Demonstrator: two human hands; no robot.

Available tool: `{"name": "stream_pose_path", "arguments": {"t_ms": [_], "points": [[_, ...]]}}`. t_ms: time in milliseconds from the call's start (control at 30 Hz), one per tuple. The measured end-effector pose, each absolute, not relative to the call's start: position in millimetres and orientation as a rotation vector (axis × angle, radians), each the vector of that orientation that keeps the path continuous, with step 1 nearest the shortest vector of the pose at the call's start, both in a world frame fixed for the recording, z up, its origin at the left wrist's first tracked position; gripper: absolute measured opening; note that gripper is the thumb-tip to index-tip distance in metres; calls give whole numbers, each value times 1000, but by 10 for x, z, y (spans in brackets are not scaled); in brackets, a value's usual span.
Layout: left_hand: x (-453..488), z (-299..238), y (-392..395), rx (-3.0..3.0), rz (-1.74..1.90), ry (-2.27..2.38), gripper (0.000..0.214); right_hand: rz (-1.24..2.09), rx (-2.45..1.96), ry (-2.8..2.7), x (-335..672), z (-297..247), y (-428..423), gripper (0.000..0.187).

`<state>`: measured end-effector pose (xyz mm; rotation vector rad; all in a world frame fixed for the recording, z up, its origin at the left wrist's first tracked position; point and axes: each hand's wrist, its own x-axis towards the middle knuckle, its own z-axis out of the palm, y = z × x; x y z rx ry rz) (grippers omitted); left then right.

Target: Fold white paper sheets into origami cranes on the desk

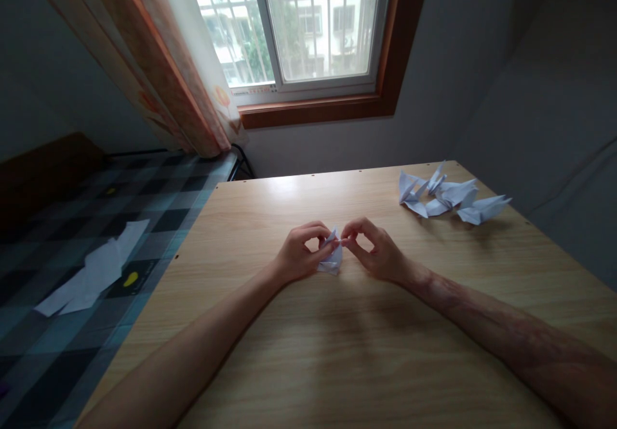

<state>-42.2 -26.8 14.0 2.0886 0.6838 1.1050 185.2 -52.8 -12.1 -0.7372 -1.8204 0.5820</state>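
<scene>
Between my hands, over the middle of the wooden table, is a small piece of folded white paper point(331, 261). My left hand point(301, 251) pinches it from the left, thumb across its face and fingers behind. From the other side my right hand point(375, 249) closes thumb and forefinger in a pinch on the paper's right edge. The fingertips of both hands are almost together there. Part of the paper is hidden behind my left thumb and fingers.
Several folded white paper cranes point(450, 198) stand in a group at the table's point(250, 352) far right. On the left, a checked bed point(29, 332) holds white paper sheets point(99, 271). Behind are a window point(322, 24) and an orange curtain point(168, 63).
</scene>
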Motion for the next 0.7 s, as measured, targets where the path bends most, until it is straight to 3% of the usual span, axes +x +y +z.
{"name": "stream_pose_path", "arguments": {"t_ms": [467,700], "points": [[-424,148,-270,1831,985,745,33,568,-727,-1846,1844,-72,-531,1],[-450,116,-236,1917,1037,730,28,576,-833,-1943,1838,-62,-516,9]]}}
